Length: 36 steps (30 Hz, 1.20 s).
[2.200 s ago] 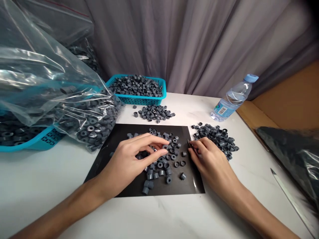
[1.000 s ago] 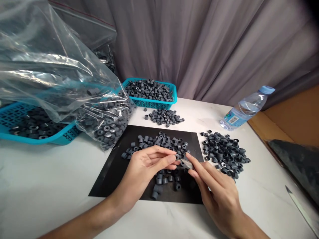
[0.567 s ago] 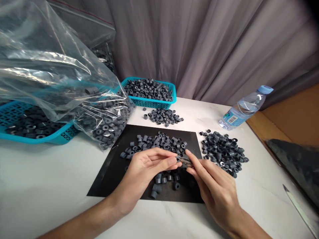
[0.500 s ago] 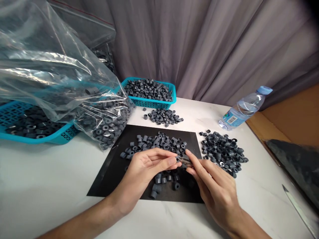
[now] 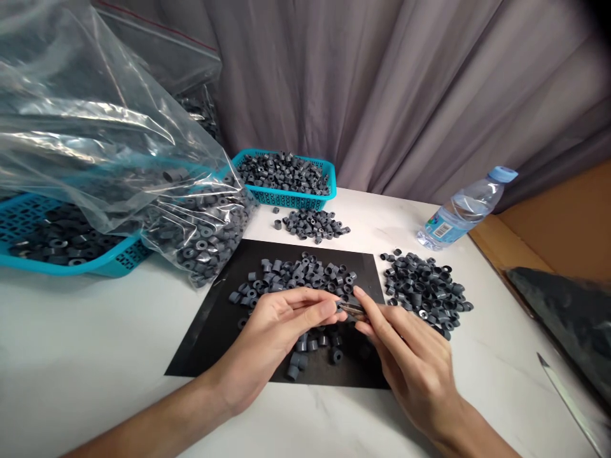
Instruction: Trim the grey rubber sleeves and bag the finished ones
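My left hand (image 5: 293, 321) pinches a small dark grey plastic cap (image 5: 339, 306) between thumb and fingertips. From the right, my right hand (image 5: 413, 356) grips small shiny metal clippers (image 5: 353, 308), its index finger along the top and thumb below. The tip of the clippers meets or nearly meets the cap; my fingers hide the exact contact. Both hands are above a black mat (image 5: 210, 343). On the mat, a heap of similar grey caps (image 5: 300, 273) spreads behind and beneath my hands.
Another cap pile (image 5: 424, 289) lies right of the mat, a smaller pile (image 5: 317, 226) behind it. Blue baskets of caps stand at the back (image 5: 291, 198) and left (image 5: 109, 257), beside a clear plastic bag (image 5: 205, 229). A water bottle (image 5: 465, 210) and thin blade-like tool (image 5: 568, 397) are on the right.
My hands keep nearly the same pose, with the cap and clippers still together. The whole view has shifted very slightly.
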Each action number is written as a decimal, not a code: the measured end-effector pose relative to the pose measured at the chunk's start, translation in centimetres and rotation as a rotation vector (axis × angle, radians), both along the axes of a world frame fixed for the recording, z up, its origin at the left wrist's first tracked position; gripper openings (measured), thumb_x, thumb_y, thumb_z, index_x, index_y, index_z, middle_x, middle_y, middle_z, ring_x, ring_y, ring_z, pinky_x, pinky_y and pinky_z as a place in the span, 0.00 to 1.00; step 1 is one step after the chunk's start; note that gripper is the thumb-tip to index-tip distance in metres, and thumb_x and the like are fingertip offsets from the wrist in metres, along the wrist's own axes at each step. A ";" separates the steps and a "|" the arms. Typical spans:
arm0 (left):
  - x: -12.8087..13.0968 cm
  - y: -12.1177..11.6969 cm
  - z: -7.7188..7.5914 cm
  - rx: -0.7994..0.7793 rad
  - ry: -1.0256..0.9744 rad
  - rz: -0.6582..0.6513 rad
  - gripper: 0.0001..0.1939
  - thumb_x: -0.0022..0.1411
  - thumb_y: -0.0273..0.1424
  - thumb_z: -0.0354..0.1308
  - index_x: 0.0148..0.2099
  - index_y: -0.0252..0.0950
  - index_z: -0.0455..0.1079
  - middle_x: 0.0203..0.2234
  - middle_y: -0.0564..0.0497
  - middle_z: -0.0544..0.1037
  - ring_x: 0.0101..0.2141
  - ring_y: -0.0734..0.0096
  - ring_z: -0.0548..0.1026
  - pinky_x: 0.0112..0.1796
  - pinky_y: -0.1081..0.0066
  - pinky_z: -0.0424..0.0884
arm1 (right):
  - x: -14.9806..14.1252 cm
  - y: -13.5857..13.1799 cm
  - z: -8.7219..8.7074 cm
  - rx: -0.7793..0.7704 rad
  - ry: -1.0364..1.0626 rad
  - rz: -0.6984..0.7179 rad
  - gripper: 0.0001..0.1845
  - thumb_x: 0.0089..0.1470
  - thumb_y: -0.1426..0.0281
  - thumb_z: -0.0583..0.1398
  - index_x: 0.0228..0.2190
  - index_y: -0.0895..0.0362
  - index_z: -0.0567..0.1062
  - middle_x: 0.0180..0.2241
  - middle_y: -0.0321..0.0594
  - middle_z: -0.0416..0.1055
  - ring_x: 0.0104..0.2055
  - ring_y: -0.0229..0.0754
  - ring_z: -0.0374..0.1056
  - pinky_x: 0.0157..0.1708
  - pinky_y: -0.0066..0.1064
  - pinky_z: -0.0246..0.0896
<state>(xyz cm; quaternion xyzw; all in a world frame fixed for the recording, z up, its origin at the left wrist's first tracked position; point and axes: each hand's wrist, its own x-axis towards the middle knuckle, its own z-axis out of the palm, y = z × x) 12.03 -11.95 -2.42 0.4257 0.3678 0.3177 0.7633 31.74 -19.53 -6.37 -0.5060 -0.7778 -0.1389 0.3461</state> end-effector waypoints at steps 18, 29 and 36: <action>0.0 0.0 -0.2 -0.064 -0.052 -0.047 0.05 0.61 0.34 0.70 0.38 0.39 0.83 0.36 0.54 0.84 0.42 0.76 0.81 0.46 0.82 0.74 | 0.2 0.0 0.2 0.013 -0.038 0.005 0.36 0.65 0.79 0.60 0.69 0.59 0.57 0.36 0.42 0.77 0.33 0.38 0.71 0.34 0.31 0.63; 0.3 -0.3 -0.2 -0.080 -0.035 -0.037 0.05 0.62 0.34 0.70 0.38 0.38 0.83 0.36 0.53 0.84 0.42 0.74 0.82 0.46 0.81 0.75 | 0.4 0.1 0.2 0.019 0.064 0.008 0.29 0.65 0.81 0.58 0.66 0.60 0.64 0.36 0.42 0.76 0.33 0.37 0.68 0.33 0.30 0.60; 0.1 -0.3 -0.2 -0.061 -0.033 -0.022 0.06 0.60 0.34 0.71 0.38 0.38 0.83 0.35 0.53 0.85 0.42 0.73 0.82 0.47 0.79 0.75 | 0.5 0.1 0.0 -0.027 0.092 0.053 0.30 0.65 0.80 0.58 0.66 0.61 0.63 0.36 0.42 0.75 0.34 0.37 0.68 0.34 0.30 0.61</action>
